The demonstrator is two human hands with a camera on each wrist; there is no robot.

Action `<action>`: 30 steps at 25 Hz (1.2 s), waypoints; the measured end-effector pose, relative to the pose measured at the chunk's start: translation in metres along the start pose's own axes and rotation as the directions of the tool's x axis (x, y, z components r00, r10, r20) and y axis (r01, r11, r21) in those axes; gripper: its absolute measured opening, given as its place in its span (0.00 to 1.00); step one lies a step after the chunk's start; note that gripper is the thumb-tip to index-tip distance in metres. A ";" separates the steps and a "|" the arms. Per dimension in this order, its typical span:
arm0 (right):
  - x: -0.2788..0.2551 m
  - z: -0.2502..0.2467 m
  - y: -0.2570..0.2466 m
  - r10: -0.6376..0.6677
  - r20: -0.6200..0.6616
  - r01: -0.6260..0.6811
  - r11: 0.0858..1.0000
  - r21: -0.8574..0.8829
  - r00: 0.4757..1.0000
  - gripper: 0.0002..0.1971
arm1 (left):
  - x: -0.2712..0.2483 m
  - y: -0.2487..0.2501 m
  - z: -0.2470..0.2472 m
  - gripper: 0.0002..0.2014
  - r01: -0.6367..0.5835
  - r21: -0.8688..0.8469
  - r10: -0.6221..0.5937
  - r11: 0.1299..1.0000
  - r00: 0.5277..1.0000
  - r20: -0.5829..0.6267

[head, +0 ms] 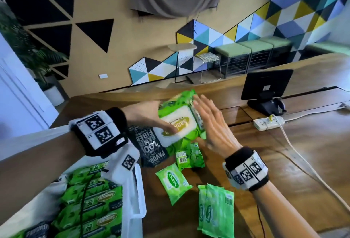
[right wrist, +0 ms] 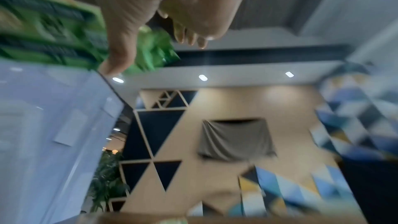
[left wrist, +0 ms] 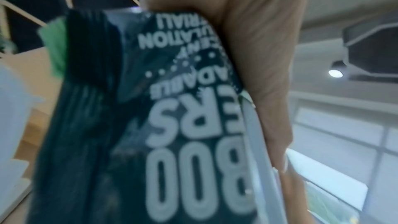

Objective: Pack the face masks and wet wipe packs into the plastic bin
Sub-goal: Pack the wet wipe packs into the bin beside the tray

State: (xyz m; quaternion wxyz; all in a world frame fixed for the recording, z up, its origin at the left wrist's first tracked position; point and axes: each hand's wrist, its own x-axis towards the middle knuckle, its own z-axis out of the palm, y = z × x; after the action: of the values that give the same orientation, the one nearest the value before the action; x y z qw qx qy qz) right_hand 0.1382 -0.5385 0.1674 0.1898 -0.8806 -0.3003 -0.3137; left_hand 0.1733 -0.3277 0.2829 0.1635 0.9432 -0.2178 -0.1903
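Observation:
My left hand (head: 151,118) grips a large green wet wipe pack (head: 178,122) with a white lid and a black printed side, held above the wooden table (head: 284,162). Its thumb lies on the lid. The left wrist view shows that black side (left wrist: 150,125) against my palm (left wrist: 258,57). My right hand (head: 208,118) is flat with straight fingers against the pack's right side; the blurred green pack (right wrist: 49,37) lies beside those fingers (right wrist: 189,38). The white plastic bin (head: 138,190) at lower left holds several large green packs.
Small green wipe packs lie loose on the table: one (head: 173,183) by the bin, a pair (head: 216,209) nearer me, others (head: 191,156) under my hands. A monitor (head: 265,86) and a white power strip (head: 269,123) with its cable stand to the right.

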 end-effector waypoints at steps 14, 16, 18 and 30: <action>-0.041 0.183 0.063 0.744 0.644 -0.980 -0.192 -0.048 -0.177 0.51 | -0.101 -0.088 -0.014 0.39 0.153 -0.554 -0.323 0.818 0.920 -0.223; -0.038 0.178 0.065 0.612 0.783 -0.980 -0.197 0.011 -0.114 0.37 | -0.114 -0.094 -0.012 0.40 0.131 -0.589 -0.320 0.797 0.919 -0.229; -0.040 0.173 0.066 0.560 0.825 -0.985 -0.172 0.029 -0.073 0.30 | -0.125 -0.098 -0.014 0.35 0.128 -0.624 -0.334 0.771 0.915 -0.225; -0.027 0.098 0.014 0.750 0.614 -0.931 0.005 0.365 0.245 0.61 | -0.147 -0.221 0.020 0.51 0.256 -0.360 -0.272 0.897 0.962 0.005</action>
State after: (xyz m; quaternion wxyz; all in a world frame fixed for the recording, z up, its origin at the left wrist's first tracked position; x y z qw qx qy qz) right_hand 0.1736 -0.5086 0.0758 0.6083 -0.7642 0.1819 0.1139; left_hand 0.1188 -0.0747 0.2212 0.3097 0.9225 -0.0458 -0.2257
